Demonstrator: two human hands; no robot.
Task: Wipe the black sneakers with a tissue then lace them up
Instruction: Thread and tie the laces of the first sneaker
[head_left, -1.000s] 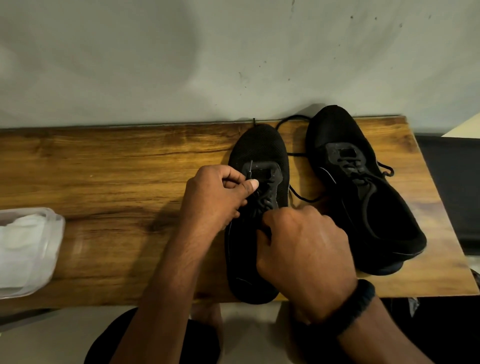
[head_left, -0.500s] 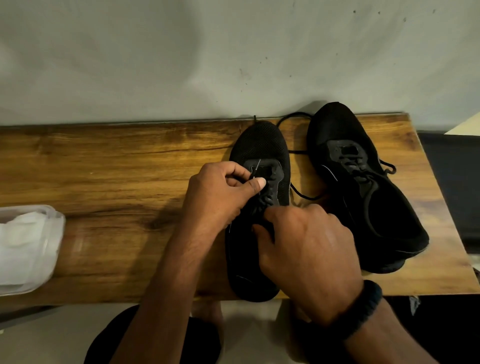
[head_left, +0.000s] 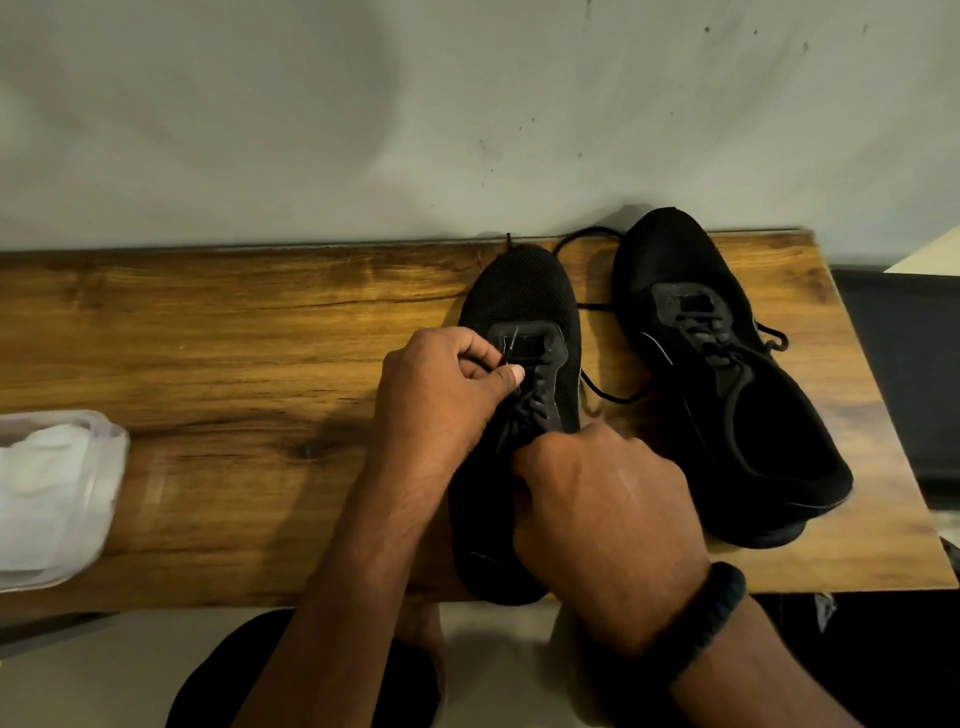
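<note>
Black lace tip (head_left: 511, 347) — pinched between the left hand's (head_left: 441, 400) thumb and forefinger — sits at the toe-end eyelets of one sneaker (head_left: 524, 296). The right hand (head_left: 602, 509) curls over its mid-lacing — grip hidden. The other sneaker (head_left: 727, 395) lies just beside it on the wooden tabletop (head_left: 234, 338).

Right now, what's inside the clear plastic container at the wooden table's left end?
White crumpled tissue fills the clear plastic container. Anything beneath the tissue is covered, and the container's left part runs out of frame.

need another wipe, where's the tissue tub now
In the head view the tissue tub sits at the far left edge of the wooden bench, well left of the left hand.
</note>
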